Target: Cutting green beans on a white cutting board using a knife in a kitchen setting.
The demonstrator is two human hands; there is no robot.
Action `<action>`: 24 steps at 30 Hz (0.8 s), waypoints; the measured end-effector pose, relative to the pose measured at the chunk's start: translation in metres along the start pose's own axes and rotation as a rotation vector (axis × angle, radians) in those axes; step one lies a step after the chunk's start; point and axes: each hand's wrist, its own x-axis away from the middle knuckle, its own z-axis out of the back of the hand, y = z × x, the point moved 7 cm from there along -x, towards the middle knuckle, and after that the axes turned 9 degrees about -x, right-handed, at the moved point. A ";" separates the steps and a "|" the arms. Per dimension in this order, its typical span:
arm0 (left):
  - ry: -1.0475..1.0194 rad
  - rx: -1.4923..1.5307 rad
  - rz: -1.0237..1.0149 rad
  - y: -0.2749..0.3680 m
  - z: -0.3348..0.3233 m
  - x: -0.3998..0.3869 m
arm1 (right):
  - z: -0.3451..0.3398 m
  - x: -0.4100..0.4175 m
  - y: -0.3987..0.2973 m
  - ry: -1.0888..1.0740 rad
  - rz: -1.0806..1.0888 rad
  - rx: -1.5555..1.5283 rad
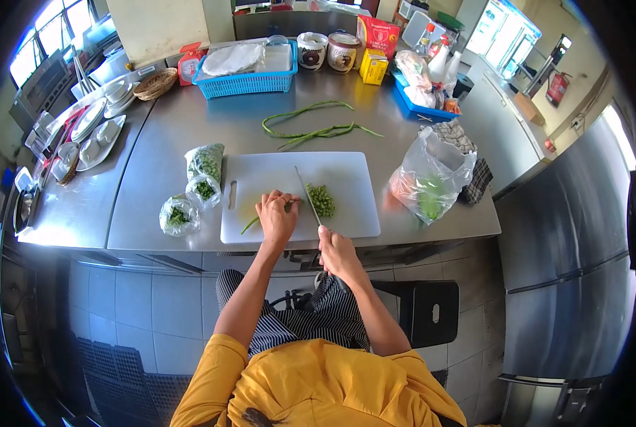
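A white plastic cutting board (350,165) lies on the steel table before me. My left hand (277,216) presses a few green long beans (250,225) onto the board, their tail ends sticking out to its left. In my right hand (338,250) is the handle of a kitchen knife (308,195), whose blade points away from me. Just right of the blade sits a small heap of chopped long beans (322,202). Beyond the board, several whole long beans (318,129) rest in a loose curve on the steel.
Clear bags of chopped greens (205,163) stand left of the board. To its right are a plastic bag of vegetables (430,179) and a checked cloth (478,181). Farther back are a blue basket (246,85), tubs (343,52) and a blue tray (422,111). A black stool (430,315) is beside me.
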 end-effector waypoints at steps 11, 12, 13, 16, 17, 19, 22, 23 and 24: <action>0.057 0.041 -0.043 -0.004 -0.002 0.000 | -0.016 -0.018 0.000 0.020 0.053 0.217; 0.037 0.059 -0.039 -0.003 -0.002 -0.001 | -0.016 -0.021 -0.008 0.015 0.051 0.221; 0.018 0.076 -0.036 -0.003 -0.003 -0.001 | -0.018 -0.025 -0.015 -0.024 -0.001 0.171; 0.006 0.086 -0.035 -0.001 -0.003 -0.001 | -0.022 -0.046 -0.020 -0.042 -0.030 0.108; 0.008 0.088 -0.032 0.000 -0.003 0.000 | -0.021 -0.052 -0.022 -0.019 -0.007 0.093; -0.008 0.120 -0.013 -0.001 -0.002 0.000 | -0.023 -0.056 -0.023 0.003 -0.015 0.088; 0.041 0.171 -0.016 -0.007 -0.001 0.002 | -0.025 -0.048 -0.023 0.020 0.017 0.188; 0.045 0.172 -0.007 -0.011 -0.001 0.002 | -0.024 -0.039 -0.021 -0.014 -0.018 0.172; 0.047 0.192 -0.022 -0.011 -0.001 0.002 | -0.022 -0.030 -0.017 -0.044 -0.053 0.157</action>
